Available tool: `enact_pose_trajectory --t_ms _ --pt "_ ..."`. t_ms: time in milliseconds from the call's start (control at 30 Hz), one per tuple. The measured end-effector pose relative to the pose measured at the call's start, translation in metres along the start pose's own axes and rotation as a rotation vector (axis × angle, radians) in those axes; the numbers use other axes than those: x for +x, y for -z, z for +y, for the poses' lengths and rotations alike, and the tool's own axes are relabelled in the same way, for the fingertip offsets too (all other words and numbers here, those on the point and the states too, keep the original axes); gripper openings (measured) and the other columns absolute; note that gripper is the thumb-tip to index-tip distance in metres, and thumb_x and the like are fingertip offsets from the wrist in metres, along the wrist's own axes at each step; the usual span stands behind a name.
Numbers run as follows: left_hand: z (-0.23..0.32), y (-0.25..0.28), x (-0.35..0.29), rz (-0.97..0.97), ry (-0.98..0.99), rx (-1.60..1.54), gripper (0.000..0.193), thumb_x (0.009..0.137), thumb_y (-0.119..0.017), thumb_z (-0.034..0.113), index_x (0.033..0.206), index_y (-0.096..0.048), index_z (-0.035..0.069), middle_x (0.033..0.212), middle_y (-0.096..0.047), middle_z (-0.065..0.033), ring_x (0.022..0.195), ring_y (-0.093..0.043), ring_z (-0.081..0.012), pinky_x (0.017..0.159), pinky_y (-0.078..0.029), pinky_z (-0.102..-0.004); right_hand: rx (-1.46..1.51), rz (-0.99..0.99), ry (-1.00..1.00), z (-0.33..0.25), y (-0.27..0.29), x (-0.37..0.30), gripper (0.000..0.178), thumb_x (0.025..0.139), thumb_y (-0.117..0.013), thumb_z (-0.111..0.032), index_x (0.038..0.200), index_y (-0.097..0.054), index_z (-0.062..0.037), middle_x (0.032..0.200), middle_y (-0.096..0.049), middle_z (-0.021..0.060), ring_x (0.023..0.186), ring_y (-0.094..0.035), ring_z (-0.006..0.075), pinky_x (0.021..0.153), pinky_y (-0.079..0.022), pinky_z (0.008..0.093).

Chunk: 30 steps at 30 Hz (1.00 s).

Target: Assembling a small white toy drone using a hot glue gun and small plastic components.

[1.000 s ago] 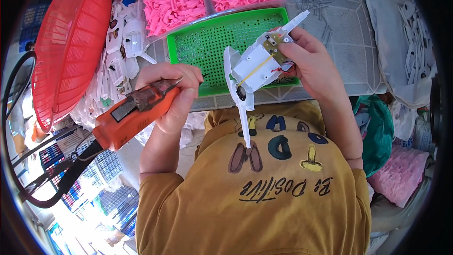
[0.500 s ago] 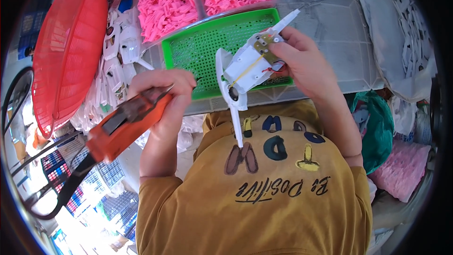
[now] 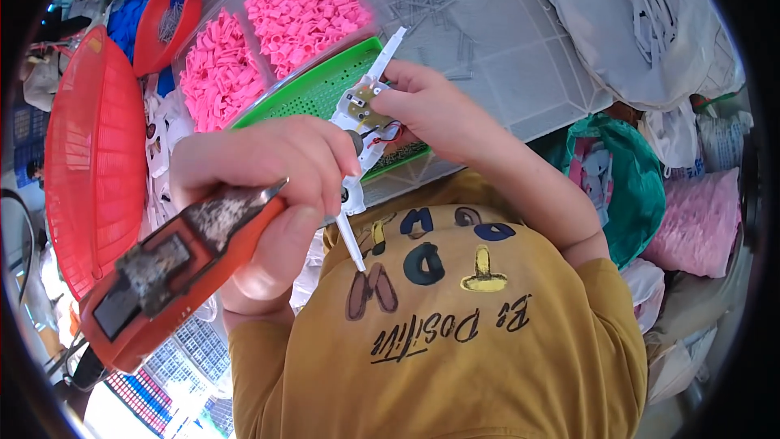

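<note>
My right hand (image 3: 414,102) is closed on a white plastic housing (image 3: 348,197) with a small brownish-green circuit board (image 3: 366,106) and red wires. One thin end points up and away; a white stem reaches down in front of my shirt. My left hand (image 3: 268,167) is wrapped round an orange corded hand tool (image 3: 187,268) with a dark, worn patch on its side. My left fingers are in front of the housing and hide its middle. A dark grey round part (image 3: 355,142) shows beside them; I cannot tell what it belongs to.
Beneath the housing lies a green perforated tray (image 3: 313,89). Beyond it, a clear divided box holds small pink pieces (image 3: 301,12). A red basket (image 3: 97,154) and a red scoop (image 3: 166,24) stand left. Thin metal pins (image 3: 435,8) lie on the grey table. A green bag (image 3: 638,187) hangs right.
My left hand with the orange tool has come up to the housing and now covers part of it. The whole view has shifted, with the housing appearing further left.
</note>
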<state>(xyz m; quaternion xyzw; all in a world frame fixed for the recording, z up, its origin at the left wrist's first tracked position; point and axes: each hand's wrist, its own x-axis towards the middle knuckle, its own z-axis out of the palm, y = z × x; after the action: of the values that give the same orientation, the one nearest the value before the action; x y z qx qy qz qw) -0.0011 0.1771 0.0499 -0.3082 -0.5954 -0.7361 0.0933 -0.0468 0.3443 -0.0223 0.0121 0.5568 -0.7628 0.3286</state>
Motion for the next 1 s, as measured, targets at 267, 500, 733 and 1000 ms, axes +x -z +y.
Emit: enact_pose_trajectory --t_ms 267,500,733,1000 --pt "-0.012 -0.004 0.001 0.083 0.069 0.003 0.033 0.085 -0.068 0.014 0.113 -0.051 0.009 0.061 -0.046 -0.0003 0.056 -0.049 -0.0147 0.064 -0.043 -0.0355 0.041 0.011 -0.001 0.001 0.002 0.001 0.028 0.093 -0.052 -0.01 0.118 -0.06 -0.0003 0.101 -0.066 0.0077 0.081 -0.066 0.0148 0.062 -0.056 0.0306" --pt "-0.015 -0.003 0.003 0.07 0.072 -0.008 0.034 0.083 -0.066 0.011 0.113 -0.05 0.007 0.062 -0.047 -0.0013 0.056 -0.05 -0.0154 0.065 -0.044 -0.036 0.031 -0.007 0.023 0.004 0.005 0.003 0.029 0.091 -0.052 -0.009 0.119 -0.059 0.0 0.102 -0.066 0.0074 0.083 -0.067 0.0155 0.064 -0.058 0.0309" --pt "-0.006 -0.001 0.007 -0.033 0.189 -0.052 0.027 0.082 -0.066 -0.001 0.102 -0.048 0.004 0.077 -0.058 -0.0069 0.069 -0.056 -0.0181 0.079 -0.051 -0.0436 -0.087 0.012 0.087 0.008 0.003 0.002 0.03 0.091 -0.053 -0.007 0.12 -0.06 -0.0015 0.099 -0.067 0.0071 0.083 -0.067 0.0149 0.063 -0.058 0.0303" --pt "-0.006 -0.007 0.009 0.01 0.214 -0.074 0.03 0.081 -0.065 -0.004 0.104 -0.048 0.005 0.075 -0.058 -0.0073 0.07 -0.057 -0.0202 0.081 -0.051 -0.0437 -0.037 -0.003 0.089 0.009 0.005 0.003 0.03 0.092 -0.053 -0.01 0.119 -0.06 -0.001 0.098 -0.067 0.0063 0.079 -0.065 0.0131 0.064 -0.057 0.0297"
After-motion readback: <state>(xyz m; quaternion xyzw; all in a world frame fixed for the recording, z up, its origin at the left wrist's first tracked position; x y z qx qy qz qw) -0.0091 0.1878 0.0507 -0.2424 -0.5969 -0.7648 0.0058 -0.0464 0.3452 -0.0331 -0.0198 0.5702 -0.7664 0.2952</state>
